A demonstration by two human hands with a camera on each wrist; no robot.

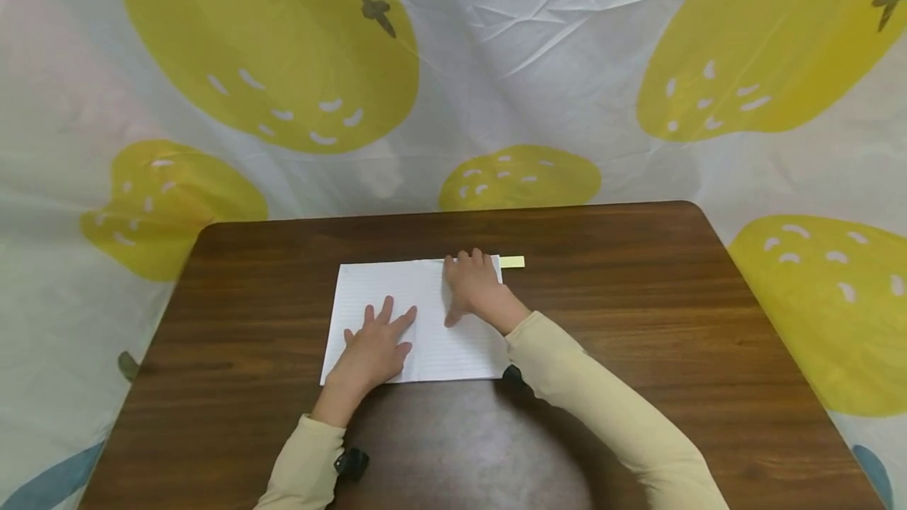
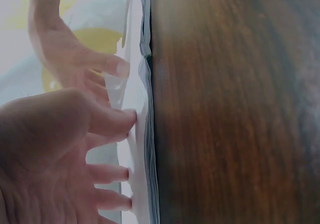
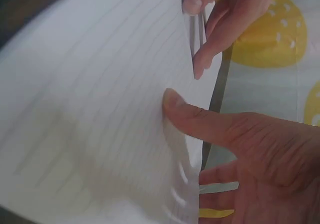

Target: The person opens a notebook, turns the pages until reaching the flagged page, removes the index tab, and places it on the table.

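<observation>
The right hand point(image 1: 476, 287) covers the lined paper's point(image 1: 397, 297) far corner (and part of a yellow strip point(image 1: 513, 261)); both wrist views blur the sheet's ruling.

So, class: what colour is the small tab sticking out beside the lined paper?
The tab is pale yellow, clearest in the head view.

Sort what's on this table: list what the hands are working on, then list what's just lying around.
In hand:
lined paper, with left hand flat on it and right hand at its far right corner.

Lying about:
yellow sticky tab beside that corner; wooden table; fruit-print cloth behind.
</observation>
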